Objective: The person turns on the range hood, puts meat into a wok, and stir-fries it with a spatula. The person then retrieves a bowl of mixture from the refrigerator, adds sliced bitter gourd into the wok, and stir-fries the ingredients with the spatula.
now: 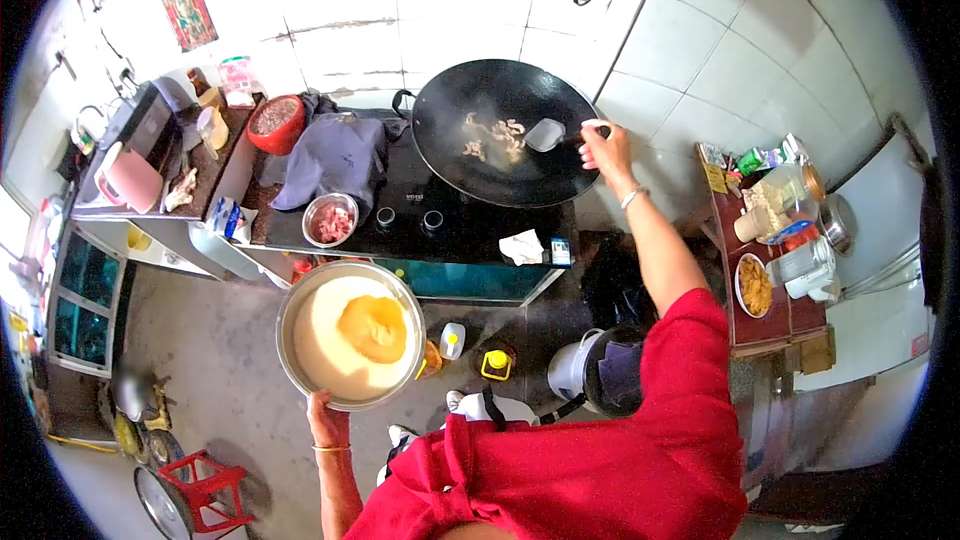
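My left hand (325, 423) grips the near rim of a wide metal basin (287, 335), its fingers partly hidden underneath. In the basin is a pale, creamy batter-like mixture (322, 325) with a deeper yellow mass (372, 330) towards its right side. My right hand (607, 152) is closed round the handle of a spatula (545, 135), whose blade rests inside a large black wok (470, 175). Beside the blade, small browned pieces that look like meat (490, 135) lie on the wok's bottom. The wok sits on the black stove (465, 230).
Left of the wok are a dark cloth (335, 160), a bowl of raw meat (330, 220) and a red bowl (275, 125). Bottles (496, 362) and a bucket (572, 365) stand on the floor. Food and jars crowd a side table (740, 240). A red stool (215, 490) is lower left.
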The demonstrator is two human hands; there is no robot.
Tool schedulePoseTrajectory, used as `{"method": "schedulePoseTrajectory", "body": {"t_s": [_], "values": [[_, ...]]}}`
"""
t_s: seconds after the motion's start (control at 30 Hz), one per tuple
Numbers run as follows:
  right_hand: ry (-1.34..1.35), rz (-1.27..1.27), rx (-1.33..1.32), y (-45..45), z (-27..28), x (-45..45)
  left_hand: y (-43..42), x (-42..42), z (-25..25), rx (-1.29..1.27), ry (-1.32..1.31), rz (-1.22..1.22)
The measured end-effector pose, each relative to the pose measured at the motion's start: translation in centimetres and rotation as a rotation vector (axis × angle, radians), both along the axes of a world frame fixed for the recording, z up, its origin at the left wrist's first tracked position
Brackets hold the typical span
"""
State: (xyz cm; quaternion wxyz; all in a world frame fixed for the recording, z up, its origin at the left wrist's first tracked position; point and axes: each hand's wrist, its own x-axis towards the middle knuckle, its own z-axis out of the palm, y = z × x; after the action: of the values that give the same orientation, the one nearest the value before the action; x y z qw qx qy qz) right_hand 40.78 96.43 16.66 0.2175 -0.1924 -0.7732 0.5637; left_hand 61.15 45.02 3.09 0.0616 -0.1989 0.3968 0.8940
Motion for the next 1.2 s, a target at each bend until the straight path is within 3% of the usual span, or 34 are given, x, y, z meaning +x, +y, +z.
{"method": "schedulePoseTrajectory", "body": {"t_s": [0.13, 0.4, 0.57, 0.67, 0.73, 0.83, 1.03, 1.1, 1.2], "values": [[0.08, 0.047, -0.244, -2.8, -4.0, -1.6, 0.5, 0.1, 0.7, 0.007, -0.022, 0.032], [-0.027, -0.018, -0.192, -1.5, 3.6, 2.9, -0.9, 0.5, -0.6, 0.038, -0.026, 0.026], [0.043, -0.07, -0.554, -4.6, -3.2, -0.6, -0.8, 0.3, -0.8, 0.018, -0.03, 0.038], [0.194, 0.006, -0.587, -6.3, -6.3, -2.4, -0.4, 0.4, 0.8, 0.024, -0.049, 0.02], [0.233, -0.023, -0.401, -5.8, -7.2, -2.7, -0.6, 0.5, 0.6, 0.01, -0.039, 0.031], [0.069, -0.055, -0.197, -3.3, -4.5, -0.9, -1.3, 0.8, -0.1, 0.012, -0.029, 0.022], [-0.103, -0.132, 0.204, -1.0, 5.3, 3.7, -1.7, 0.6, -0.7, 0.014, -0.017, 0.026], [-0.175, -0.117, 0.285, -0.8, 6.4, 3.6, -1.6, 0.3, -0.3, 0.01, -0.024, 0.02], [-0.033, -0.079, 0.126, -0.4, 2.4, 1.1, -1.4, 0.4, 0.0, 0.039, -0.035, -0.001]]}}
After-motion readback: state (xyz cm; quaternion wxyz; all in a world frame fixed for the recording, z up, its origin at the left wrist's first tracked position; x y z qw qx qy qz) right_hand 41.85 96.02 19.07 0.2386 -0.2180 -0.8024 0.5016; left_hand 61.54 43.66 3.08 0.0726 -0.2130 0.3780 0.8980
